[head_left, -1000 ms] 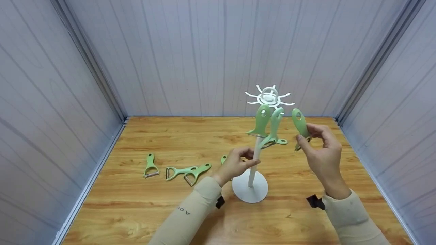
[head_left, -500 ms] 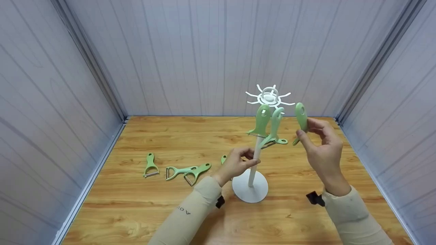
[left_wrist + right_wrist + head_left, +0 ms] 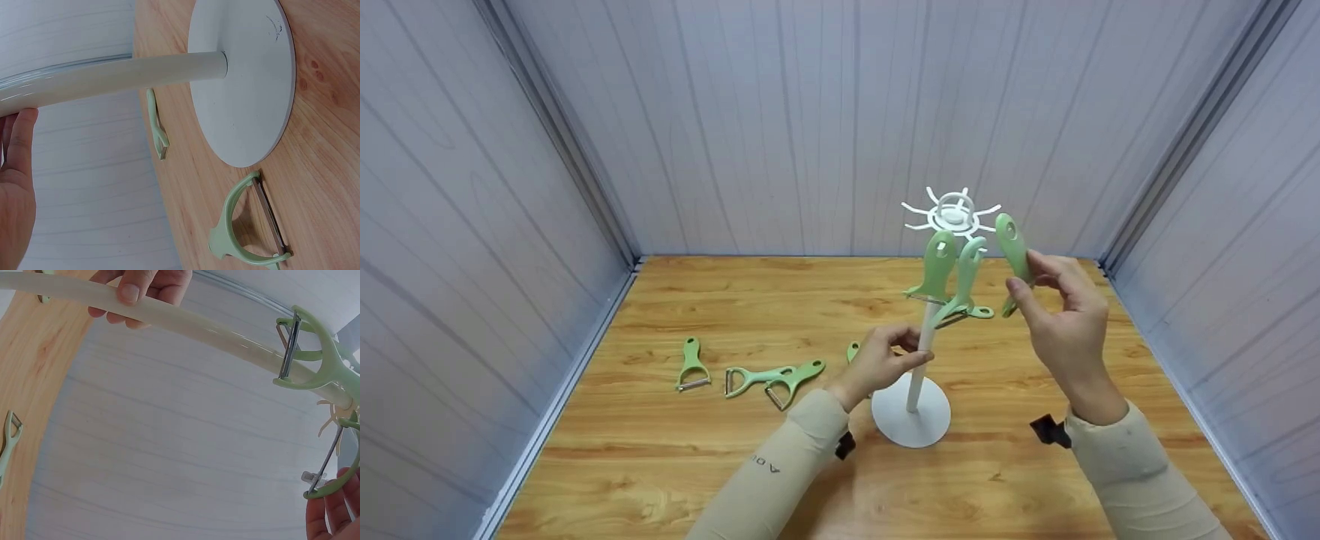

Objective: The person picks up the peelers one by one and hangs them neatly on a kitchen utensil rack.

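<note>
My left hand [image 3: 883,358] grips the white pole [image 3: 129,79] of an upright stand, whose round base [image 3: 911,429] rests on the table. In my right hand [image 3: 1069,311], thumb and fingers pinch a green Y-shaped peeler [image 3: 1011,244]. Its holed handle end points up, right by the tips of the white hook ring [image 3: 952,217] at the stand's top. On the near side of that ring hang a green peeler [image 3: 936,266] and a paler green peeler [image 3: 966,277], blades downward. The right wrist view shows the held peeler's blade end [image 3: 332,486] close to my fingers.
Left of the stand lie a green peeler [image 3: 691,364], a pale peeler [image 3: 757,379] and another green peeler [image 3: 799,382] overlapping it. One more peeler [image 3: 852,351] is mostly hidden behind my left hand. Grey panels [image 3: 810,112] wall the table's back and sides.
My right hand has risen and shifted slightly left with the peeler, bringing its handle end up to the hook tips. My left hand and the stand have stayed in place.
</note>
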A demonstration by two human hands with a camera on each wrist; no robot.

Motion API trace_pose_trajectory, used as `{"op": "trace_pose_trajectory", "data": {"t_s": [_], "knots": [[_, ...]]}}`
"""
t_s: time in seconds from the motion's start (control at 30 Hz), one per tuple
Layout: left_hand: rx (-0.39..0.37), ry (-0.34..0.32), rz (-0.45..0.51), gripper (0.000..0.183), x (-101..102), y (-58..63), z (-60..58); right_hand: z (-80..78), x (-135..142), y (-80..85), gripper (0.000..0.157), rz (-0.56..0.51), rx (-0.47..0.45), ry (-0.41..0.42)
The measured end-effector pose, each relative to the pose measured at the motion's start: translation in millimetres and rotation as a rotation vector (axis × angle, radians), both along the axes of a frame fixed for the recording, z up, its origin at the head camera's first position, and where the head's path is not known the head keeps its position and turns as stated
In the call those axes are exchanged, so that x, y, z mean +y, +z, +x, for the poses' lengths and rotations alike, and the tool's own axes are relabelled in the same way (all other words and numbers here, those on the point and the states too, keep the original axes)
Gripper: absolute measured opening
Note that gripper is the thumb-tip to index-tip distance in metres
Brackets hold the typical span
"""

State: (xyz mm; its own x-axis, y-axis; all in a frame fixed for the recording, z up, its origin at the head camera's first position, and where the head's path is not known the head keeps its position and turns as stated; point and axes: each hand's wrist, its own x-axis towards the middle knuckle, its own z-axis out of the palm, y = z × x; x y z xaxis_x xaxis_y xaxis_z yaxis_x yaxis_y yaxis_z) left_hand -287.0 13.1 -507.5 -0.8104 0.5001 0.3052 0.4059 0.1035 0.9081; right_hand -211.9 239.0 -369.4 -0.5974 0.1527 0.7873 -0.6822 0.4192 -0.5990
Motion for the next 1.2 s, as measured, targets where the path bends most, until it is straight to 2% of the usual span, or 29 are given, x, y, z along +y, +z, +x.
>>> {"op": "trace_pose_trajectory", "data": {"t_s": [0.2,0.47,0.87,1.07,1.2], "knots": [[-0.03,0.013,-0.018,0.021,0,0.8,1.8,-2.1,-2,-2.0,0.036,-0.007,-0.004,0.01],[-0.023,0.018,-0.016,0.014,0,0.6,1.5,-4.0,-6,-5.0,0.035,0.008,0.002,0.016],[-0.007,0.015,-0.017,0.014,0,-1.1,0.5,-6.5,-10,-6.7,0.033,0.031,-0.029,0.028],[0.001,0.002,-0.013,0.02,0,-0.6,0.8,-5.7,-11,-6.4,0.036,0.035,-0.049,0.028],[-0.006,-0.001,-0.012,0.017,-1,0.0,0.9,-5.4,-9,-7.9,0.038,0.039,-0.056,0.024]]}}
